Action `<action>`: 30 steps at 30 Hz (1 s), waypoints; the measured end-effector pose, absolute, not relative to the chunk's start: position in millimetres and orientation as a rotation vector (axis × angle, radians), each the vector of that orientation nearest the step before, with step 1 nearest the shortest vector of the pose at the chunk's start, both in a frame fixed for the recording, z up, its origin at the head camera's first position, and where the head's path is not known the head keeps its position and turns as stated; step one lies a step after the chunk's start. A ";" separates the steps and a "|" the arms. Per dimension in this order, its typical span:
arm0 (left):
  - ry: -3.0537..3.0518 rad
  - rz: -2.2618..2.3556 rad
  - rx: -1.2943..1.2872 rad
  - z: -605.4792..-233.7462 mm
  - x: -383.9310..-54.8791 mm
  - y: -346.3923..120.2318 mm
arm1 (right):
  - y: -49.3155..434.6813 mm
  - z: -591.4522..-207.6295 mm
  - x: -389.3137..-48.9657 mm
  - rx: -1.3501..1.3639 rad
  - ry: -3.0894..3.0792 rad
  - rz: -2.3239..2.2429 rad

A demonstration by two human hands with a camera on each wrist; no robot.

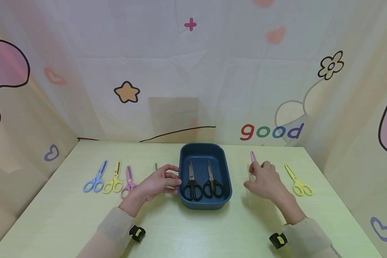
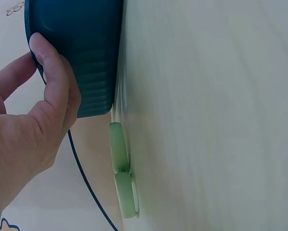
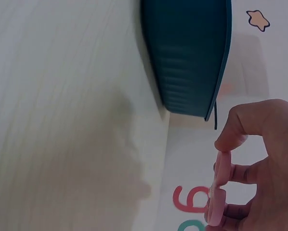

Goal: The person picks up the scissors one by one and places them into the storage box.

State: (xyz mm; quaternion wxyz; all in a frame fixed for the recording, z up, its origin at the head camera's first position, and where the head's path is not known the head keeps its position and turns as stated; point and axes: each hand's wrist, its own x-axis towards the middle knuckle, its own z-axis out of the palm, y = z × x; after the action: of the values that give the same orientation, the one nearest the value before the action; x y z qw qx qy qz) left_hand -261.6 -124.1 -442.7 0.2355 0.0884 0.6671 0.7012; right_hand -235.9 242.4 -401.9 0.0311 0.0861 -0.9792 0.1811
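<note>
Tray point(image 1: 205, 206) on tbl point(image 1: 193, 236), 2 scissors point(image 1: 191, 175) in it, more scissors point(image 1: 99, 175) L & R, cloth point(image 1: 187, 79) bhnd

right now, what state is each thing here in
Dark blue tray, upright, touched by left hand
Left black-handled scissors, closed, in tray
Right black-handled scissors, closed, in tray
Blue scissors, closed
Left yellow scissors, closed
Left pink scissors, closed, partly hidden
Green scissors, lying down, blades mostly hidden
Right pink scissors, held by right hand, opening unclear
Right yellow scissors, closed

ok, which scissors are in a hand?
The pink pair pinched by the right hand; the other pink pair lies on the table, left of the blue tray.
</note>
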 end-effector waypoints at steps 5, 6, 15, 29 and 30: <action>1.833 1.913 0.235 -441.6 -260.6 -124.2 | 228.1 -395.1 -235.1 0.294 -2.981 0.535; 1.833 1.911 0.237 -441.2 -260.6 -123.9 | 225.0 -393.3 -235.2 0.297 -2.976 0.534; 1.839 1.900 0.251 -437.8 -261.4 -122.9 | 194.0 -383.9 -235.0 0.371 -2.952 0.533; 1.841 1.894 0.214 -437.0 -258.6 -123.3 | 146.6 -391.1 -234.3 0.495 -2.976 0.457; 1.840 1.896 0.215 -437.1 -258.4 -123.4 | 144.0 -392.4 -234.3 0.504 -2.978 0.446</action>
State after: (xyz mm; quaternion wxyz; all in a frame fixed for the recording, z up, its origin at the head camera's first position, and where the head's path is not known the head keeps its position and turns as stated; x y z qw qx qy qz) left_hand -258.4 -123.4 -437.1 0.2430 0.0788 0.6734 0.6937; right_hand -234.3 144.0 -392.4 0.0442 0.1648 -0.9745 0.1459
